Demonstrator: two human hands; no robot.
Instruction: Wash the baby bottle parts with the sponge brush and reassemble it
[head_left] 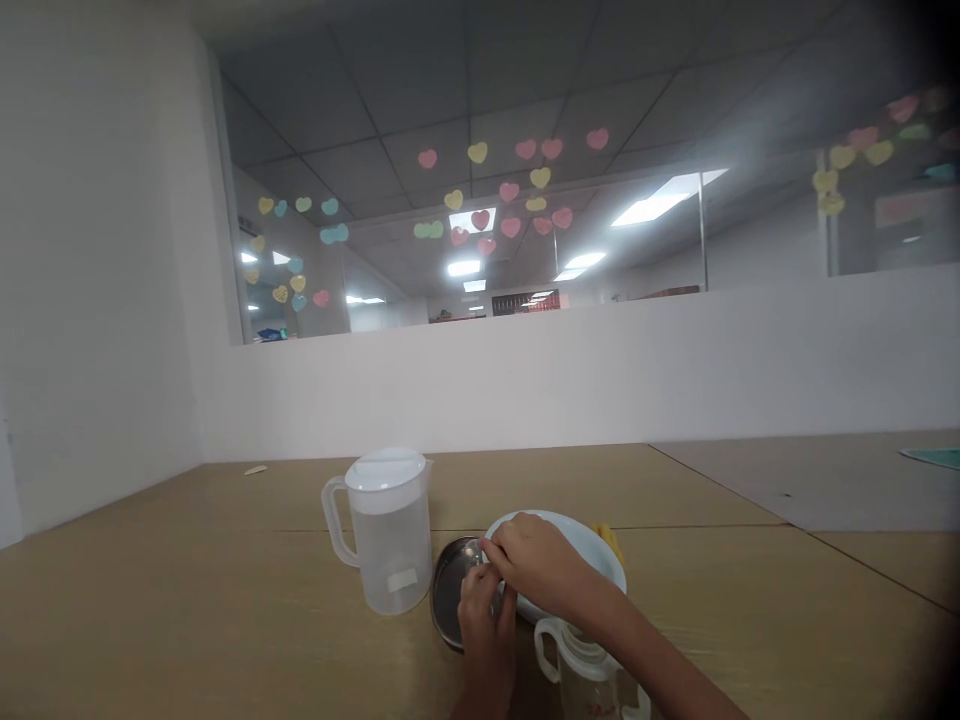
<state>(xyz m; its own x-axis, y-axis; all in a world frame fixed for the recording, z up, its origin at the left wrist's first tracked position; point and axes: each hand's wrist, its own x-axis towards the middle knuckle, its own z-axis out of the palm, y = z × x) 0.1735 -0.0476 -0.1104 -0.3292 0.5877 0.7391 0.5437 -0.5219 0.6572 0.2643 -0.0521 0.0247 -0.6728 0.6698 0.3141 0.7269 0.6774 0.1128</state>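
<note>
While bent over a round dark steel dish (448,590) on the tan wooden table (225,610), left hand (484,615) curled at that dish's right edge, fingers folded in, though what exactly is pinched cannot be made out; right hand (536,570) just above and touching it, fingertips (491,550) drawn together over the same spot, its contents likewise hidden. Directly behind and under the right hand, a pale blue round plastic bowl (592,550), with something yellow (609,540) peeking past its far rim. Left of both hands, close beside the dish, a clear plastic jug with white lid and handle (386,530). Nearer than the hands, under the right forearm, a small clear two-handled cup (581,670)
</note>
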